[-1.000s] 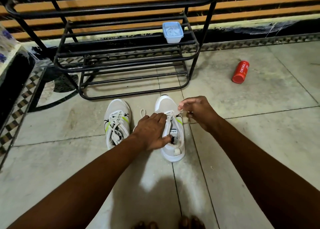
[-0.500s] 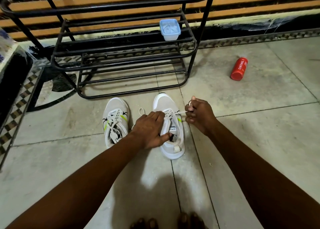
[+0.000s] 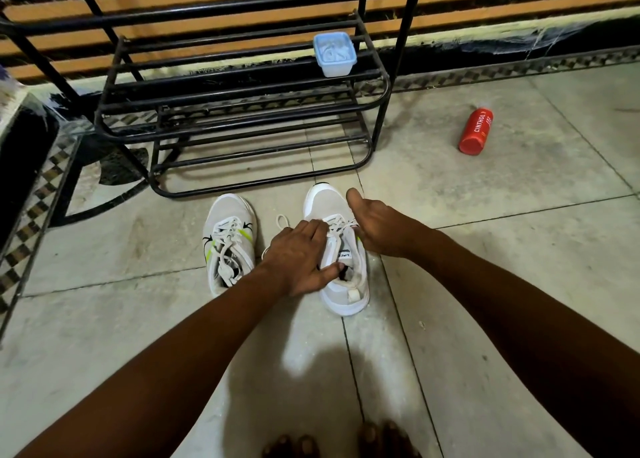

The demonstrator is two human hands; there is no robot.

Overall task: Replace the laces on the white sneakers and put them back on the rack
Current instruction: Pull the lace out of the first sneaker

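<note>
Pinning the right-hand sneaker to the floor with my left hand, fingers spread flat over the tongue side and thumb hooked at the mouth of the shoe. It runs lengthways straight away from me, heel toward my feet, toe toward the rack. My right hand sits just off that shoe's outer side, level with the upper eyelets, thumb lifted, fingers curled in toward the lace. I can't tell for sure whether they pinch the lace end; it looks that way, though the fingertips are hidden under the hand.

So the lace lies directly inboard of my right hand, across the shoe, and any pull wants to go sideways, away from my left hand, crosswise to the long axis. A loose loop of lace sticks out just beyond my left fingers.

The other sneaker stands beside my left wrist, parallel, laced, nearer the left hand. Both shoes sit just short of the rack's bottom rail, so racking comes later, I'd say.
</note>
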